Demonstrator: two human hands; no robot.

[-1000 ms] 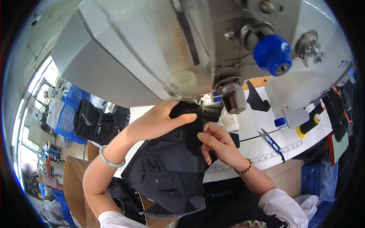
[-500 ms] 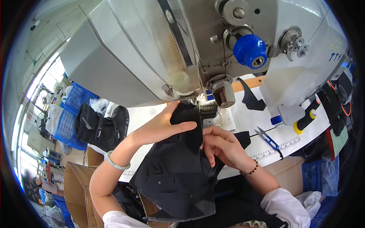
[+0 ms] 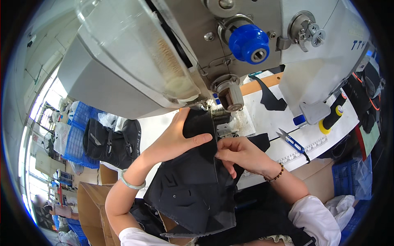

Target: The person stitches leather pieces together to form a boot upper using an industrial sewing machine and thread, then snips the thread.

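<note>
A black fabric piece [image 3: 191, 174] with a small eyelet and cut-out shapes lies under the head of a grey-white sewing machine [image 3: 111, 78]. Its top end reaches the needle area, where my own fingers and the machine partly hide it. My left hand [image 3: 174, 139] rests on the upper left of the fabric, fingers stretched toward the needle and thumb spread to the right. On the other side, my right hand [image 3: 240, 153] pinches the fabric's right edge between thumb and fingers. The lower part of the fabric hangs toward my lap.
To the right on the white table lie blue-handled thread snips [image 3: 293, 143], a ruler strip [image 3: 301, 153], a black thread cone [image 3: 331, 117] and a black cut piece [image 3: 271, 98]. Leftward are a black boot-like item [image 3: 111, 141], blue crates [image 3: 80, 135] and a cardboard box [image 3: 92, 205].
The whole view has shifted slightly, with the machine head further left and up in it. My right fingers have drawn closer together at the fabric edge; my left hand keeps its place on the fabric.
</note>
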